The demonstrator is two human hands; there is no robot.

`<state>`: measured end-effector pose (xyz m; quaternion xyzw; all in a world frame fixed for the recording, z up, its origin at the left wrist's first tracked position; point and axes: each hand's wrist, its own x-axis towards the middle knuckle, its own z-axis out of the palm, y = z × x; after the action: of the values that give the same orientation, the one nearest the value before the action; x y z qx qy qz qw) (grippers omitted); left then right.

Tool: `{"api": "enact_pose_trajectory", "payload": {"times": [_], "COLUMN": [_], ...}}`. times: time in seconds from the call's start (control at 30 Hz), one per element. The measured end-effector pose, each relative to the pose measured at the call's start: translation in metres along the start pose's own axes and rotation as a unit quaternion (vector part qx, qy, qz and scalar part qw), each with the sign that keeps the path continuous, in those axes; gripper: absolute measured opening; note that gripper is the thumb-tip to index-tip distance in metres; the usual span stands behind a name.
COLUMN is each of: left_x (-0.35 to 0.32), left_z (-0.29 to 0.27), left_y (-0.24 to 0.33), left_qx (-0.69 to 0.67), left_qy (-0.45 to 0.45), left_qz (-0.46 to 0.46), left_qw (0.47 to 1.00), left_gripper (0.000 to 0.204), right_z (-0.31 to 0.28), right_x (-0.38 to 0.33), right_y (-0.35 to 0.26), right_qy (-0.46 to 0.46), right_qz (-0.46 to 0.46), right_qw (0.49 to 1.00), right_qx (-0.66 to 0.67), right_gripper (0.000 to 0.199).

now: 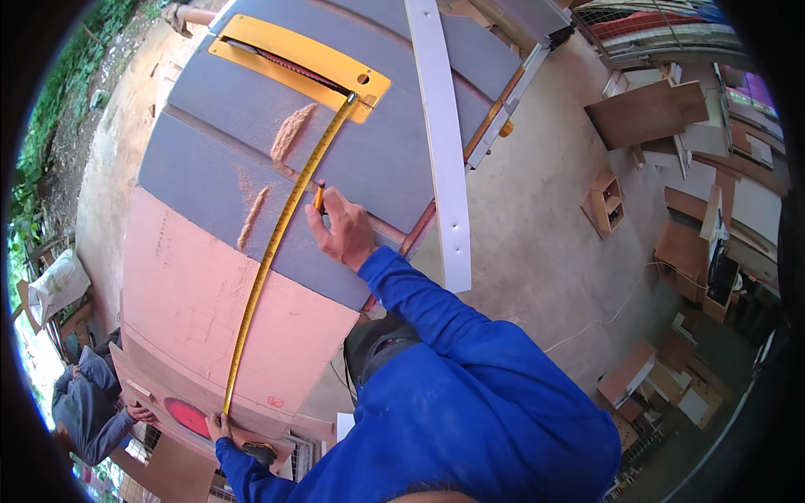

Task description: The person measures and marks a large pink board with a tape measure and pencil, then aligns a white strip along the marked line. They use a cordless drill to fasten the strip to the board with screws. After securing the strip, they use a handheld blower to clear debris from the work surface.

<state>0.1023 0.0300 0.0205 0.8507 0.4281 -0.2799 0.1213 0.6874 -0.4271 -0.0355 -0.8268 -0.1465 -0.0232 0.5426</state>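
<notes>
A yellow tape measure (289, 214) lies stretched across the grey saw table (201, 126) and the pink board surface (184, 277) adjoining it. Its metal tip rests at the yellow throat plate (381, 86), beside the slot with the saw blade (293, 67). My left hand (220, 426) is closed on the tape at its near end, by the pink surface's edge. Between the fingers of my right hand (348, 230) is a short orange pencil (319, 198), held just right of the tape above the grey table. Two heaps of sawdust (293, 134) lie left of the tape.
A long white fence-like strip (440, 142) crosses the table's right side. A co-worker (88, 402) stands at lower left, a hand near a red disc (186, 417). Wooden panels (641, 117) and a small open box (605, 203) stand on the concrete floor to the right.
</notes>
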Motion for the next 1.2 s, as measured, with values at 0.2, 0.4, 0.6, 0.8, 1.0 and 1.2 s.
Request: {"api": "enact_pose_trajectory", "payload": {"times": [0.2, 0.4, 0.6, 0.8, 1.0, 1.2], "left_x": [0.005, 0.0, -0.015, -0.059, -0.105, -0.111], "left_z": [0.002, 0.013, 0.039, 0.036, 0.02, 0.025], "left_y": [0.001, -0.04, -0.087, -0.069, -0.042, -0.049], "left_qx": [-0.027, -0.043, -0.005, -0.033, -0.053, -0.077], "left_qy": [0.03, 0.049, 0.007, 0.059, 0.016, 0.042], "left_qz": [0.03, 0.033, 0.031, 0.018, -0.108, -0.121], "left_qw": [0.999, 0.997, 0.999, 0.998, 0.993, 0.989], "left_gripper": [0.023, 0.029, 0.034, 0.036, 0.044, 0.041], "right_z": [0.005, 0.016, 0.028, 0.008, 0.074, 0.194], "right_x": [0.011, -0.01, -0.052, -0.102, -0.201, -0.324], "right_y": [-0.008, -0.017, -0.012, -0.044, -0.126, -0.234], "right_qy": [0.001, -0.02, -0.004, 0.064, -0.03, -0.385], "right_qz": [-0.022, 0.005, -0.026, -0.041, 0.019, 0.049], "right_qw": [1.0, 0.998, 0.997, 0.993, 0.998, 0.911], "right_qx": [0.016, -0.059, -0.068, -0.085, 0.046, 0.14], "right_gripper": [0.017, 0.019, 0.027, 0.036, 0.035, 0.022]}}
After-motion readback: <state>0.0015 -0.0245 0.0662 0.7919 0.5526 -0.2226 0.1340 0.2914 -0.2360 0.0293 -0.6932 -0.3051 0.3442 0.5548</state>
